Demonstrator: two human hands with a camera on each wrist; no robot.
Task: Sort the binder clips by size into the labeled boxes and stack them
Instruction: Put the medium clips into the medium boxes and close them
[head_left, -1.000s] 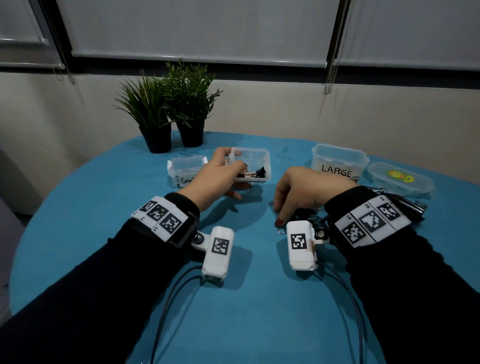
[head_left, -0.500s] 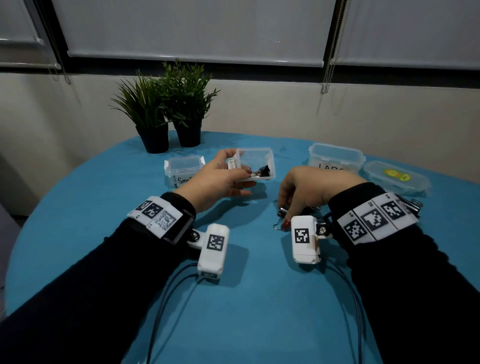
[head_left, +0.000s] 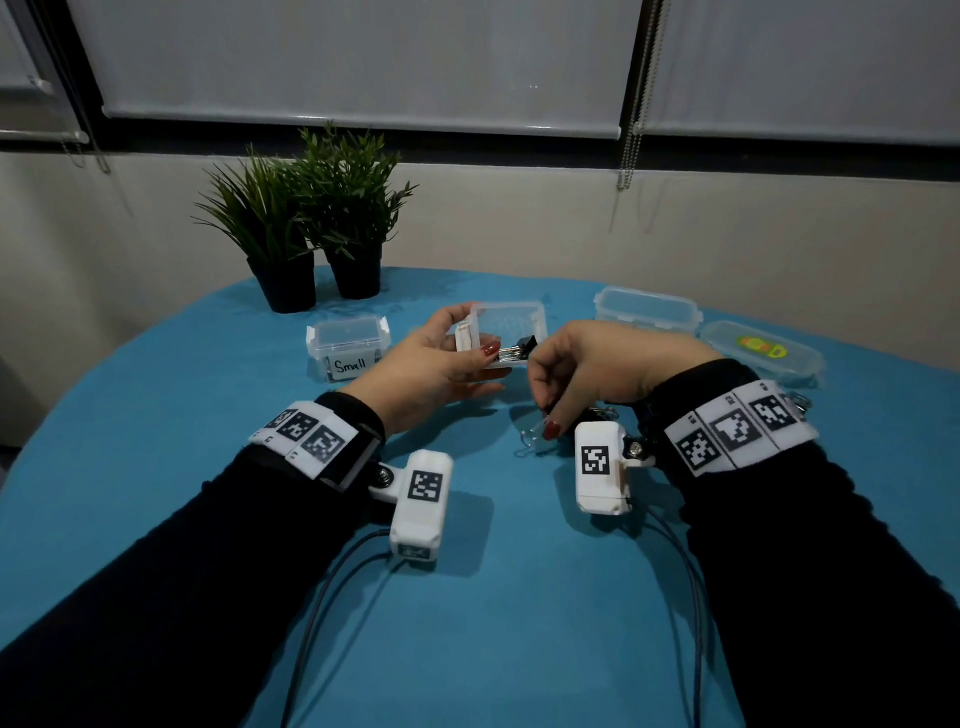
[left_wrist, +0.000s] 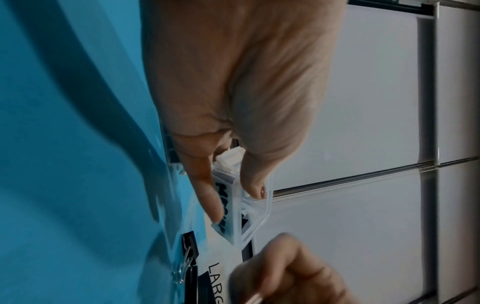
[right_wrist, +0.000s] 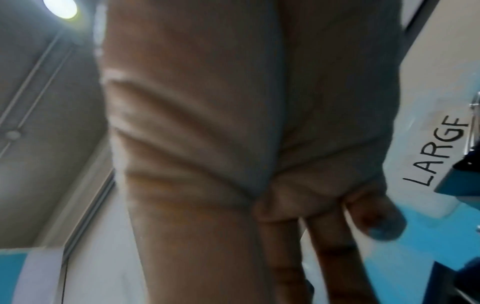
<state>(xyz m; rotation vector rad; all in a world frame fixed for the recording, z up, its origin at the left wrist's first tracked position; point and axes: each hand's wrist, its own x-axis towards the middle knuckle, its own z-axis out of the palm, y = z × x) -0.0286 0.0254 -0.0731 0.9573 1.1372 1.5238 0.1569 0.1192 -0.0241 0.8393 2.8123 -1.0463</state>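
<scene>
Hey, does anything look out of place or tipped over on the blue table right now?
Only the open box: the left hand holds it tilted off the table, clips bunched at its lower edge. Nothing looks spilled or damaged.

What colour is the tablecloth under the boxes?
Plain turquoise blue tablecloth, no pattern; it shows best in the head view.

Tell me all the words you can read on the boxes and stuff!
"Small": on the paper label of the closed box left of the hands.
"LARGE": on the label of the big box, read in the right wrist view.
Label on the box held by the left hand: black letters, too blurred and covered by fingers to read.
Yellow sticker on the lid: too small to read.
Wristband squares: patterns, not words.
</scene>
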